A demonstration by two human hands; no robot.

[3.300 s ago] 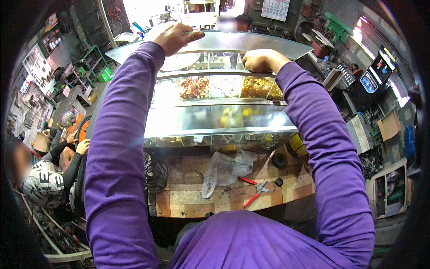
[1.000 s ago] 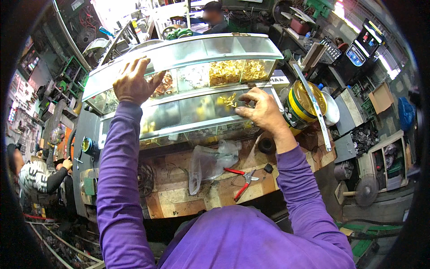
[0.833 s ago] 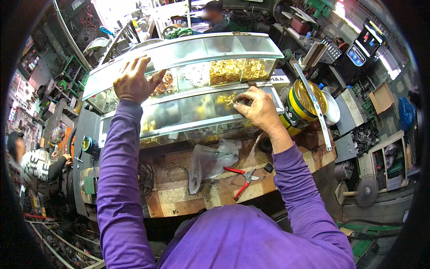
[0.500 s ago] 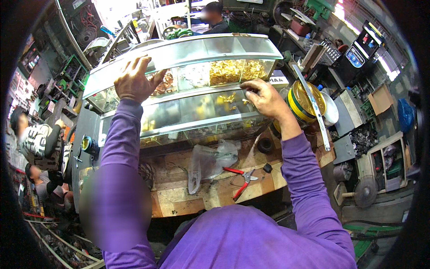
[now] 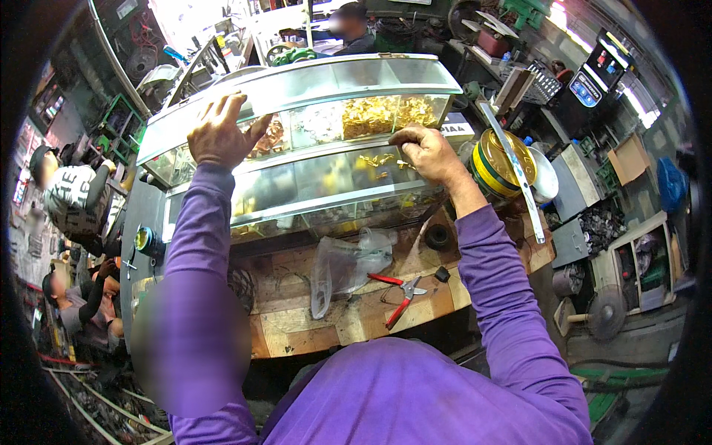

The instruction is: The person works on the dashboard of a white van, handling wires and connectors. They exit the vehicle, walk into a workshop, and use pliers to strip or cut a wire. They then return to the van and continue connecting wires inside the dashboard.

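A long two-tier glass display case (image 5: pixel 311 159) stands on the wooden bench, its compartments filled with small metal parts. My left hand (image 5: pixel 221 137) rests against the upper glass lid (image 5: pixel 319 80), fingers stretched and thumb spread away. At the right, my right hand (image 5: pixel 429 154) hovers by the case's middle edge with fingers curled into a pinch; what they hold, if anything, is hidden. Gold-coloured metal pieces (image 5: pixel 386 116) heap up in the upper compartments just beyond it. A few more gold-coloured pieces (image 5: pixel 377 160) show beside its fingers at the lower tier.
On the bench lie a clear plastic bag (image 5: pixel 345 271), red-handled pruning shears (image 5: pixel 406 300) and a black ring (image 5: pixel 438 237). Round yellow-and-green tins (image 5: pixel 498 172) with a metal ruler (image 5: pixel 512 159) across them stand right. Other people (image 5: pixel 74 193) are at the left and beyond the case.
My right hand has shifted slightly left and its fingers have curled tighter. The left hand keeps its place on the lid. People at the left have changed posture.
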